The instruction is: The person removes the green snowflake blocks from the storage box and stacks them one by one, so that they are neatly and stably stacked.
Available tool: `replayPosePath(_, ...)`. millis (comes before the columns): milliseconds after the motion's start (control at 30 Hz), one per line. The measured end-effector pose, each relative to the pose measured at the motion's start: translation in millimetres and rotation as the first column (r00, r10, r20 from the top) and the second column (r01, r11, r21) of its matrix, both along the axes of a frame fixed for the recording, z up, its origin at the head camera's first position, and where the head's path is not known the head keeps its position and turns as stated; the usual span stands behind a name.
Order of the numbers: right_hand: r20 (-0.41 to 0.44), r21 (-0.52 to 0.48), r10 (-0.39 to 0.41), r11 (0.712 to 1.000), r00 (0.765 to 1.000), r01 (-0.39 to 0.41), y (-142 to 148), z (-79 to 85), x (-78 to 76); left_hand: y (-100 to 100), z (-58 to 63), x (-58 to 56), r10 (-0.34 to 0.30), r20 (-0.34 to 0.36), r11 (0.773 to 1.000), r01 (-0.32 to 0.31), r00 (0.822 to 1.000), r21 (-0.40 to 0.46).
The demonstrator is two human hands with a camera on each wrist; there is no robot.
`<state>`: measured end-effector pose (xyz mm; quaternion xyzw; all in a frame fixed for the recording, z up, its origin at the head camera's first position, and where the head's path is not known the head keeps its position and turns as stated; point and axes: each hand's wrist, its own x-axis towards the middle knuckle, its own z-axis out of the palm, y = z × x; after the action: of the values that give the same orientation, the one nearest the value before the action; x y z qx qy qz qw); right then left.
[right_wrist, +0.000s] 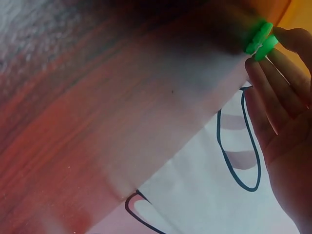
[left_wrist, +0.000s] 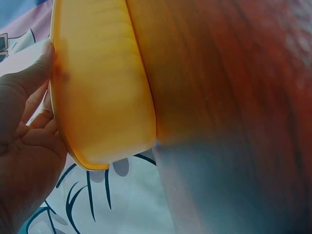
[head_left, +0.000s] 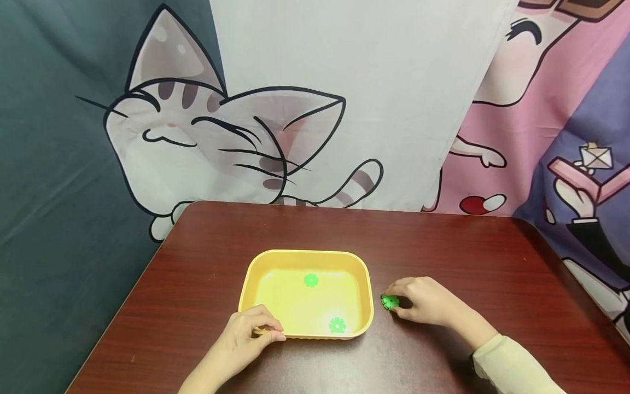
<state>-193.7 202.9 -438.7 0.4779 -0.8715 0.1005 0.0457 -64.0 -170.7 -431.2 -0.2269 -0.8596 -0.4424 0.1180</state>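
Observation:
A shallow yellow tray (head_left: 306, 295) stands on the table, and two flat green notched discs, one disc (head_left: 311, 280) towards the back and another disc (head_left: 337, 325) near the front, lie inside it. My left hand (head_left: 248, 331) pinches the tray's rim at the near left corner; the left wrist view shows the thumb against the tray's outer wall (left_wrist: 102, 87). Just right of the tray, my right hand (head_left: 423, 301) pinches a green notched disc (head_left: 390, 302) between thumb and fingers, low over the table. In the right wrist view, two green shapes (right_wrist: 261, 40) show at the fingertips; whether one is a reflection, I cannot tell.
The dark red-brown wooden table (head_left: 197, 262) has a glossy top. Behind its far edge hangs a cloth (head_left: 403, 98) printed with cartoon cats and figures. A grey-green cloth part (head_left: 59, 191) runs along the left side.

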Motion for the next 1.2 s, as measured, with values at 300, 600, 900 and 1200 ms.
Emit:
replayPosePath(300,0.011,0.013,-0.010,1.000,1.000,0.010,-1.2,-2.8,1.4,-0.1,-0.3,-0.6,-0.009,-0.009,1.000,0.009,1.000,0.009)
replayPosePath(600,0.017,0.008,-0.022,1.000,1.000,0.021,-1.8,-2.9,1.7,-0.1,-0.2,-0.6,-0.009,-0.015,1.000,0.010,1.000,0.016)
replayPosePath(900,0.034,-0.005,-0.017,1.000,0.999,0.017,-1.8,-3.4,1.0,0.2,-0.1,-0.2,-0.010,-0.015,1.000,0.010,1.000,0.015)
replayPosePath(1200,0.025,-0.015,-0.020,1.000,0.999,0.020,0.0,-3.7,0.4,0.6,0.2,-0.4,-0.010,-0.013,1.000,0.010,1.000,0.018)
